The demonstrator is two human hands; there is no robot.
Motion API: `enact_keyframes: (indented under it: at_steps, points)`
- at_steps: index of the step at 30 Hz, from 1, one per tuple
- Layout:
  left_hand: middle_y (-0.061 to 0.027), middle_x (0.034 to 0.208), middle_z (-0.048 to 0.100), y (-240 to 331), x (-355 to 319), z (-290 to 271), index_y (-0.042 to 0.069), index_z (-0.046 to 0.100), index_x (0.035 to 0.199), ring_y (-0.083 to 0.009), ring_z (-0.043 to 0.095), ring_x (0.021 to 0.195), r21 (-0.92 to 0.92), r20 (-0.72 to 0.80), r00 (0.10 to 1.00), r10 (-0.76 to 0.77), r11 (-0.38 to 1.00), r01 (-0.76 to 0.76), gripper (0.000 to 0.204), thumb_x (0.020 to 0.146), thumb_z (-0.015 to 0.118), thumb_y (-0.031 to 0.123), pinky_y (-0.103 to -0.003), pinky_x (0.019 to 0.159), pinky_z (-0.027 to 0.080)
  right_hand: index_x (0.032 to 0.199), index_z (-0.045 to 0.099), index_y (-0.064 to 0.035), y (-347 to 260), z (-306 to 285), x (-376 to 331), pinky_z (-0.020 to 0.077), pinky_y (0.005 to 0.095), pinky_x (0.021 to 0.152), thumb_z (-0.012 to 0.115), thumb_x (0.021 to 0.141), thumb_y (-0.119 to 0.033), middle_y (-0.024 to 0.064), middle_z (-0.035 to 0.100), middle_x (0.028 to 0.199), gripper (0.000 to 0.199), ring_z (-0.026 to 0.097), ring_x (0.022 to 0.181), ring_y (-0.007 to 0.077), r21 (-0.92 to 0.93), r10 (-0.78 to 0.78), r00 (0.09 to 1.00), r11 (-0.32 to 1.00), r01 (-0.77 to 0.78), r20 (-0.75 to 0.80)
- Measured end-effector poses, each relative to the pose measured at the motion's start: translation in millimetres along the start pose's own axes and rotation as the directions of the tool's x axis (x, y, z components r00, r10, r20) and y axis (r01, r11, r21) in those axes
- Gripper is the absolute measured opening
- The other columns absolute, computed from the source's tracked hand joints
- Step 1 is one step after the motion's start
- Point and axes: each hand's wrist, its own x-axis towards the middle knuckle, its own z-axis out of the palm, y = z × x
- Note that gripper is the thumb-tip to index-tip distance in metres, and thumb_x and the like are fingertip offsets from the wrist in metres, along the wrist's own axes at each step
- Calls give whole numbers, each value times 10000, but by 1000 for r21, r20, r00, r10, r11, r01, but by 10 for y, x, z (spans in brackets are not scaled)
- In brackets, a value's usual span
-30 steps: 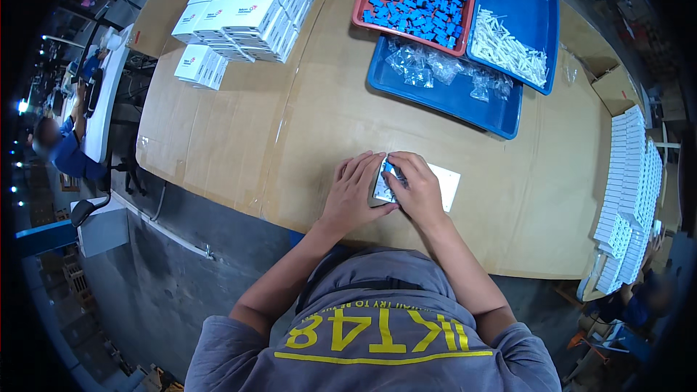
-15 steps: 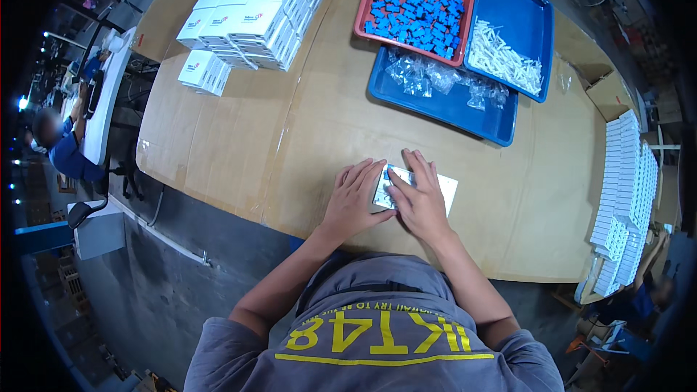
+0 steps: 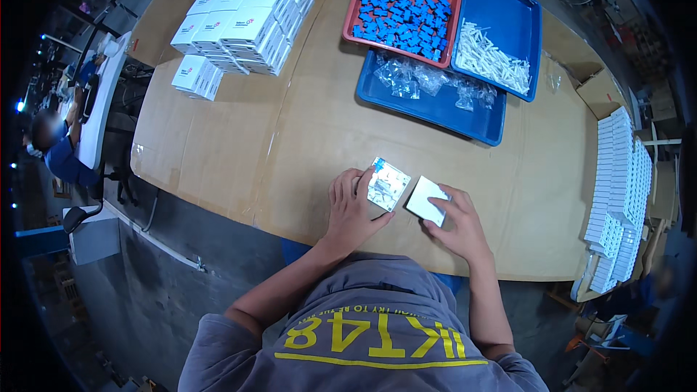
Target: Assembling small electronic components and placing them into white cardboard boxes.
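Observation:
At the near middle of the table, my left hand (image 3: 352, 210) grips the left side of a shallow white square box (image 3: 388, 187) between thumb and fingers. Its upper face shows a blue piece (image 3: 379, 165) in one corner and small parts or a clear bag that I cannot make out. My right hand (image 3: 461, 225) pinches a plain white square cover (image 3: 425, 197), its fingers on top and its thumb along the near edge. The cover is tilted beside the box, with a narrow gap between them.
Ahead, a red tray (image 3: 352, 18) holds blue pieces, a blue tray (image 3: 534, 29) white sticks, and a lower blue tray (image 3: 435, 117) clear bags. White boxes (image 3: 247, 25) are stacked at the far left, white parts (image 3: 617, 189) at the right edge. A person (image 3: 62, 141) sits at left.
My right hand has moved off the box to the right and taken hold of the white cover, turning it. My left hand remains at the box, which is now more exposed and turned.

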Motion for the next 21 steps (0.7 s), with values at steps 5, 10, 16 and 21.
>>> enact_keyframes:
  at_steps: [5, 10, 16, 21]
  points:
    - [-200, 1408, 424, -87, -29, 11, 60, 389, 1524, -405, 421, 1337, -59, -71, 995, 70, 996, -74, 956, 717, 879, 212, -528, 1128, 335, 1127, 733, 18, 285, 20, 31, 514, 387, 961, 711, 971, -151, 177, 714, 1113, 231, 655, 1097, 312, 248, 115, 983, 966, -77, -143]
    - [-230, 1434, 410, -66, 16, -52, 6, 298, 1554, -401, 425, 1387, -399, -96, 992, 80, 910, -112, 969, 748, 826, 109, -505, 1172, 329, 1074, 714, 47, 581, 116, 153, 499, 354, 837, 615, 1041, -147, 146, 697, 1054, 220, 650, 934, 264, 440, 397, 896, 853, -281, -197]
    - [-200, 1504, 377, -59, 3, 25, 7, 170, 1613, -315, 400, 1443, -772, -55, 998, -27, 635, -26, 953, 865, 752, 112, -441, 1224, 302, 1264, 683, -42, 246, 206, 213, 514, 390, 967, 808, 883, -225, 133, 661, 1241, 440, 613, 1149, 311, -109, 108, 924, 981, -158, -366]
    - [-179, 1437, 530, 73, 90, 44, 29, 327, 1580, -278, 539, 1325, -970, 240, 906, -350, -54, 236, 644, 1081, 510, 393, -442, 1141, 430, 1344, 636, -61, 154, 409, 160, 496, 477, 1031, 891, 781, -274, 208, 573, 1376, 653, 562, 1245, 414, -180, 37, 950, 979, -97, -310]
